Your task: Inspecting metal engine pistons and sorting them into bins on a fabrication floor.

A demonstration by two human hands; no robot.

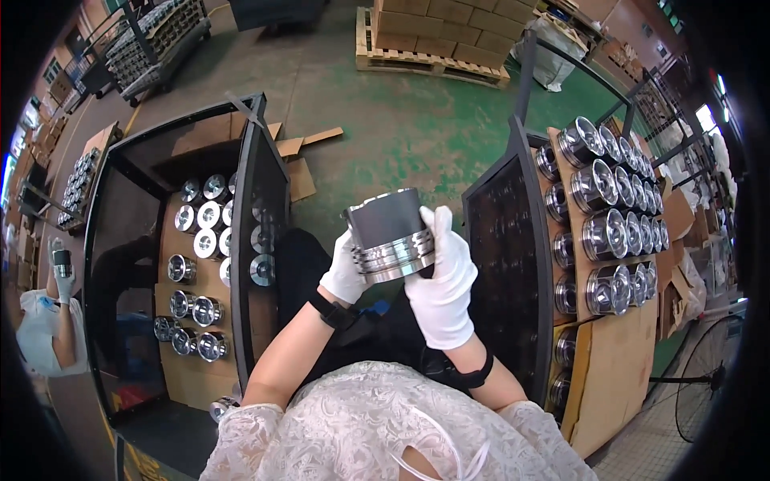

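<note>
Currently, the white-gloved left hand [345, 271] and right hand [443, 282] are both curled around opposite sides of the metal piston [388, 224] with the dark skirt, held between the black bin [261, 180] on the left and the black-sided cart [512, 248] on the right; if either grip loosened on its shiny grooved band [396, 255], the piston could perhaps slip and get dented
</note>
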